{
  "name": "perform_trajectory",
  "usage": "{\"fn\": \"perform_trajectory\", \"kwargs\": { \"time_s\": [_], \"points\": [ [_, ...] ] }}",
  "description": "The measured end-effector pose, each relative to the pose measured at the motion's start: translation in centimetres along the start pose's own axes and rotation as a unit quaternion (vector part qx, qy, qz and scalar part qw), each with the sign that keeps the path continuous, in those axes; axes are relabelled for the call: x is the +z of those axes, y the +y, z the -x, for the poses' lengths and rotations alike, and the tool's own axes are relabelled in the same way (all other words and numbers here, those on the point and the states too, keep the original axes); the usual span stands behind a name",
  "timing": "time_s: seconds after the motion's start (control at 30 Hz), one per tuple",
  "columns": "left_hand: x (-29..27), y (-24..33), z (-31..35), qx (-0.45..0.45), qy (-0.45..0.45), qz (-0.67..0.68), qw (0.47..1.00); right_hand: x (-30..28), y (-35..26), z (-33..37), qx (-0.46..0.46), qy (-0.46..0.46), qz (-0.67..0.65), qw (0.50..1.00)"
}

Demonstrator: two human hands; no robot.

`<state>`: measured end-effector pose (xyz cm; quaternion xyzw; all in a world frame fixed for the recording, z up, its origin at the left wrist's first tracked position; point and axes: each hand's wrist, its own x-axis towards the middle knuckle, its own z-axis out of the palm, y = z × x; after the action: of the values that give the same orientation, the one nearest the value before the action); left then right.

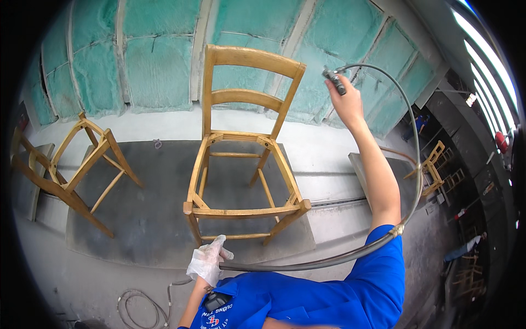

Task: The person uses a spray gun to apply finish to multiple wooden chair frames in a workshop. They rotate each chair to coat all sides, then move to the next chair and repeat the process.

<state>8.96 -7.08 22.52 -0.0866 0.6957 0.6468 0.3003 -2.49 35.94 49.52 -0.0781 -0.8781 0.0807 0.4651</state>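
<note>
My right hand (346, 101), bare and raised at the upper right, is closed round a spray gun (335, 82). A grey air hose (412, 118) runs from the gun, arcs past my right arm and crosses in front of my body. My left hand (207, 262), in a thin clear glove, is low beside the chair's near left leg. It grips the hose with its lower fingers, while the upper fingers stick out. In front of me a wooden chair frame (246, 213) without a seat stands upright, facing me. The spray gun is to the right of its backrest, apart from it.
The chair stands on a dark board (137, 219). At left, another wooden chair frame (82, 181) leans tipped over. Green-filtered wall panels (159, 68) line the back. Coiled hose (137, 307) lies on the floor at lower left. More chairs (433, 170) stand at far right.
</note>
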Motion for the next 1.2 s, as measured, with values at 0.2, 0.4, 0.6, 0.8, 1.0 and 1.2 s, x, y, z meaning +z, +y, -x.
{"fn": "perform_trajectory", "kwargs": {
  "time_s": [0.2, 0.4, 0.6, 0.8, 1.0, 1.2],
  "points": [
    [-2.6, -0.3, 0.5, 0.133, -0.014, 0.058, 0.989, 1.0, -1.4, -5.6, 0.223, 0.012, -0.206, 0.953],
    [-5.0, -0.6, 0.9, 0.185, 0.026, 0.017, 0.982, 4.1, -6.9, -8.2, 0.227, -0.032, -0.292, 0.929],
    [-7.0, -0.7, 1.5, 0.119, 0.060, 0.049, 0.990, 6.0, -14.0, -9.3, 0.205, -0.078, -0.351, 0.910],
    [-7.9, -0.7, 1.4, 0.159, 0.086, 0.091, 0.979, 6.2, -18.5, -7.9, 0.178, -0.154, -0.397, 0.887],
    [-8.3, 0.0, 0.8, 0.142, 0.043, 0.088, 0.985, 5.9, -14.8, -6.5, 0.201, -0.136, -0.297, 0.924],
    [-8.2, 1.1, 0.7, 0.157, 0.015, 0.060, 0.986, 2.4, -9.0, -5.7, 0.170, -0.037, -0.142, 0.975]
  ]
}}
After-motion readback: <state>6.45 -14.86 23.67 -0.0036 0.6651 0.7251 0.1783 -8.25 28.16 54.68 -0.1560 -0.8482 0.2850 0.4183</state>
